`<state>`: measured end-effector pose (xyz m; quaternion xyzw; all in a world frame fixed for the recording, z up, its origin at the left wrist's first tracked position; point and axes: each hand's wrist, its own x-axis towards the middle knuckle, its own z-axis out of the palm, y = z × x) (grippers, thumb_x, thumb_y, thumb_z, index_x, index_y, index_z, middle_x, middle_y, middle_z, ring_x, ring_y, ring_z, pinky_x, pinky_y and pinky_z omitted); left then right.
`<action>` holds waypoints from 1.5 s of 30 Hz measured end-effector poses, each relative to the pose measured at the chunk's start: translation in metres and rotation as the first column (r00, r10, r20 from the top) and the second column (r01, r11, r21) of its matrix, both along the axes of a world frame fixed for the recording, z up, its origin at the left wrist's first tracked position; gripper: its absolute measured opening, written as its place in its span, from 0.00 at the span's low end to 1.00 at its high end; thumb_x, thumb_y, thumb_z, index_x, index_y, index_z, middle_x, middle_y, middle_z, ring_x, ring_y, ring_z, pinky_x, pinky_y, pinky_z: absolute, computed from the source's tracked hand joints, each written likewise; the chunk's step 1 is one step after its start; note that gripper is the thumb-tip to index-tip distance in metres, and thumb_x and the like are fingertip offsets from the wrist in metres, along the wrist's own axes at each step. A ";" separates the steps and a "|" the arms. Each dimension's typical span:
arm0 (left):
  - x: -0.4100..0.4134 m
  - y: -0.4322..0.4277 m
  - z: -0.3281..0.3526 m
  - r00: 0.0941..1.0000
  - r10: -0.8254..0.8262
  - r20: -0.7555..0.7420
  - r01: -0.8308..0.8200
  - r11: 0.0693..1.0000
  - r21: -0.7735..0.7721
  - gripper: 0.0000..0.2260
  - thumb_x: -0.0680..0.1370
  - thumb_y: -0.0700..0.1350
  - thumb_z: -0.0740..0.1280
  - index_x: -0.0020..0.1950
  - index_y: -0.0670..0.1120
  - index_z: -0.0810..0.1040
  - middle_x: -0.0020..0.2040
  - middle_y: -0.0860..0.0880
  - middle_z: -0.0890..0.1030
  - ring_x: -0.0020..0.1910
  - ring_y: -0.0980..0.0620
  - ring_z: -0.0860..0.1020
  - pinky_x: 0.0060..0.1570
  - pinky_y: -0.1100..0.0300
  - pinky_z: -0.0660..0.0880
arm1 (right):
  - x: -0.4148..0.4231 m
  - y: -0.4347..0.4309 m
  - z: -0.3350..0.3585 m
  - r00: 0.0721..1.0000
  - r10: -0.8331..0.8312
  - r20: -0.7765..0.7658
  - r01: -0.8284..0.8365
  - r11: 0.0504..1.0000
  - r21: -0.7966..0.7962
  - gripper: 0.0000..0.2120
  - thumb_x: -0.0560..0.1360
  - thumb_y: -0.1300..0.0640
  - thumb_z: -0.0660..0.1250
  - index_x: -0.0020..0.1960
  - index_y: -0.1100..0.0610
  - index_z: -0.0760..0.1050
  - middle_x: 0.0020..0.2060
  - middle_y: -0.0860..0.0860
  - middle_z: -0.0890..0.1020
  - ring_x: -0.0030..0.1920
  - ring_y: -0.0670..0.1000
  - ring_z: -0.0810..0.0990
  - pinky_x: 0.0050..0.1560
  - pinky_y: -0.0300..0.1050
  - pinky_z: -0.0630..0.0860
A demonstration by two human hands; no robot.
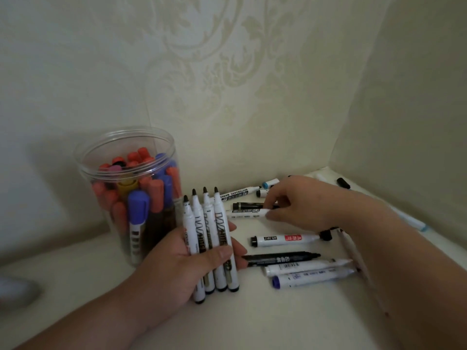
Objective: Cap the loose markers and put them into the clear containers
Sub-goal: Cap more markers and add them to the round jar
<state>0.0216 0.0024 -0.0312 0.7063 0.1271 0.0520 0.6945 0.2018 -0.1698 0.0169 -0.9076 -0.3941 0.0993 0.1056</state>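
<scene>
– Just right of the clear round plastic jar (87, 173), what is the left hand (177, 263) doing?

– It grasps four uncapped white whiteboard markers with black tips (209, 238). They are side by side with the thumb across their barrels, and the tips point away from the person. The bundle sits close against the jar's wall.

– And the right hand (300, 203)?

– It is farther right of the jar. Its thumb and fingertips pinch the end of a white marker lying flat (246, 213) on the cream tabletop (252, 319). A black-barrelled marker (249, 205) lies just behind that one; I cannot tell whether the two touch.

– What is inside the jar?

– Capped markers (141, 198) stand upright in it. Most caps are orange-red, several are purple and one is yellow.

– Any other loose ones?

– Yes, four lie roughly parallel right of the jar, nearer the person than the right hand. They are a white marker with a red label (285, 239), an uncapped black marker (280, 257), a plain white marker (305, 266) and a white marker with a blue end (313, 277). A loose black cap (326, 234) lies at the red-labelled one's tip.

– And beyond the jar's far right?

– Near the cream patterned wallpaper (227, 72) lie a white marker printed "WHITEBOARD MARKER" (237, 192), a light-blue-ended marker (269, 183) and another small black cap (343, 183).
</scene>
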 end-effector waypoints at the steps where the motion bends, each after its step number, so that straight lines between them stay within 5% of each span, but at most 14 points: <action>1: 0.000 0.000 0.000 1.000 0.009 0.002 -0.009 1.000 0.003 0.10 0.78 0.33 0.67 0.55 0.45 0.81 0.47 0.45 0.88 0.48 0.47 0.87 0.45 0.60 0.82 | 0.001 -0.003 0.002 1.000 0.000 -0.010 0.000 1.000 0.003 0.06 0.79 0.47 0.68 0.51 0.48 0.81 0.37 0.40 0.75 0.35 0.38 0.73 0.34 0.29 0.67; 6: 0.000 -0.002 0.004 1.000 -0.001 -0.016 0.001 1.000 0.018 0.11 0.77 0.36 0.67 0.47 0.50 0.87 0.46 0.45 0.88 0.48 0.47 0.86 0.53 0.51 0.80 | 0.003 -0.008 0.003 0.997 -0.010 -0.075 0.008 1.000 -0.028 0.09 0.81 0.46 0.64 0.52 0.49 0.80 0.44 0.42 0.79 0.42 0.41 0.76 0.41 0.34 0.70; 11: -0.002 -0.004 0.007 1.000 -0.011 -0.022 0.011 1.000 0.028 0.19 0.78 0.36 0.67 0.43 0.60 0.87 0.46 0.46 0.88 0.48 0.47 0.86 0.56 0.48 0.80 | 0.002 -0.007 0.002 1.000 -0.016 0.003 0.016 0.999 -0.039 0.08 0.76 0.48 0.72 0.53 0.48 0.79 0.47 0.40 0.78 0.45 0.41 0.76 0.40 0.28 0.68; 18: -0.003 -0.003 0.008 0.998 -0.021 -0.064 0.021 1.000 -0.002 0.17 0.79 0.37 0.67 0.45 0.59 0.86 0.47 0.44 0.87 0.51 0.44 0.86 0.61 0.38 0.78 | 0.009 0.003 -0.008 0.981 -0.113 0.159 0.098 0.990 0.097 0.05 0.77 0.52 0.68 0.53 0.46 0.78 0.46 0.42 0.76 0.50 0.48 0.77 0.51 0.44 0.75; 22: -0.003 -0.003 0.006 0.998 -0.014 -0.067 0.015 1.000 0.010 0.10 0.80 0.36 0.66 0.50 0.49 0.85 0.46 0.46 0.88 0.49 0.47 0.87 0.55 0.46 0.81 | 0.009 0.000 -0.009 0.985 -0.130 0.110 0.139 0.987 -0.079 0.09 0.79 0.52 0.66 0.58 0.45 0.80 0.43 0.41 0.74 0.43 0.44 0.73 0.40 0.37 0.69; 26: -0.002 -0.002 0.002 0.999 0.007 -0.037 -0.007 1.000 0.004 0.11 0.79 0.34 0.66 0.58 0.46 0.79 0.47 0.46 0.88 0.47 0.46 0.87 0.50 0.52 0.82 | 0.012 -0.004 -0.011 0.985 -0.136 0.103 0.143 0.987 -0.073 0.06 0.76 0.53 0.70 0.52 0.44 0.79 0.41 0.41 0.74 0.38 0.41 0.72 0.34 0.34 0.66; 29: -0.001 -0.002 0.001 0.999 -0.003 -0.040 0.003 1.000 0.009 0.09 0.79 0.35 0.66 0.58 0.42 0.80 0.47 0.44 0.87 0.47 0.46 0.87 0.46 0.56 0.83 | 0.012 -0.005 -0.011 0.986 -0.137 0.096 0.143 0.988 -0.056 0.06 0.74 0.53 0.71 0.48 0.44 0.77 0.45 0.42 0.76 0.43 0.44 0.75 0.39 0.36 0.70; 32: -0.001 -0.002 0.001 0.999 0.011 -0.041 -0.012 1.000 -0.015 0.10 0.79 0.34 0.66 0.57 0.44 0.80 0.47 0.43 0.87 0.47 0.44 0.87 0.50 0.50 0.82 | 0.011 -0.006 -0.009 0.988 -0.141 0.064 0.144 0.988 -0.053 0.09 0.74 0.54 0.72 0.54 0.47 0.78 0.51 0.43 0.78 0.51 0.46 0.78 0.47 0.38 0.73; 36: 0.000 -0.003 0.000 0.999 0.017 -0.029 -0.018 0.999 -0.040 0.10 0.78 0.34 0.67 0.57 0.45 0.80 0.47 0.42 0.87 0.47 0.42 0.87 0.53 0.45 0.80 | 0.011 -0.006 -0.007 0.992 -0.119 0.042 0.122 0.989 -0.080 0.15 0.76 0.54 0.70 0.62 0.48 0.78 0.54 0.43 0.80 0.52 0.46 0.78 0.40 0.31 0.68; 39: 0.000 -0.001 0.001 1.000 -0.014 -0.024 0.013 0.999 -0.031 0.10 0.77 0.36 0.67 0.56 0.46 0.82 0.48 0.43 0.87 0.48 0.44 0.87 0.51 0.49 0.83 | 0.010 -0.006 -0.007 0.992 -0.121 0.042 0.125 0.985 -0.119 0.16 0.77 0.53 0.70 0.64 0.49 0.79 0.55 0.44 0.80 0.52 0.46 0.78 0.48 0.35 0.70; 45: -0.001 0.000 0.006 0.990 -0.143 0.000 0.143 0.989 0.029 0.11 0.71 0.45 0.69 0.47 0.59 0.86 0.50 0.46 0.87 0.52 0.47 0.86 0.56 0.50 0.80 | 0.010 -0.007 -0.006 0.991 -0.130 0.029 0.133 0.986 -0.103 0.15 0.77 0.55 0.70 0.63 0.49 0.80 0.56 0.44 0.81 0.54 0.47 0.79 0.52 0.36 0.70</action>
